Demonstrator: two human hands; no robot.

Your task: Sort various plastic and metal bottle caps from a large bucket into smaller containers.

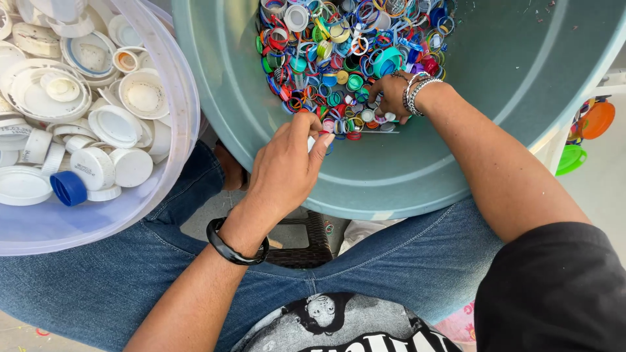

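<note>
- A seated person in blue jeans (417,261) and a black printed T-shirt (554,287) bends over a large grey-green tub (521,72), which leans against the right thigh, both bare hands inside it.
- The right hand (390,95), its wrist ringed with silver bangles (415,93), lies palm down at the near edge of a heap of coloured plastic rings and small caps (345,52), fingers curled into the pieces; whether it has actually closed on one cannot be made out.
- The left hand (287,168), a black bangle (236,246) on the wrist, hovers over the tub's near wall, just clear of the heap, thumb and fingertips pinched together around a small pale piece (312,143) that is mostly hidden by the fingers.
- The heap sits at the bottom of the tub, a tangle of red, blue, green, orange and white rings, with a teal cap (388,60) near its right side.
- To the left, resting over the other thigh, a clear plastic basin (176,98) holds white lids (117,124) of many sizes and one blue cap (68,188).
- A dark woven stool (300,241) shows between the knees.
- At the far right, on the floor, lie an orange lid (598,119) and a green lid (571,158).
</note>
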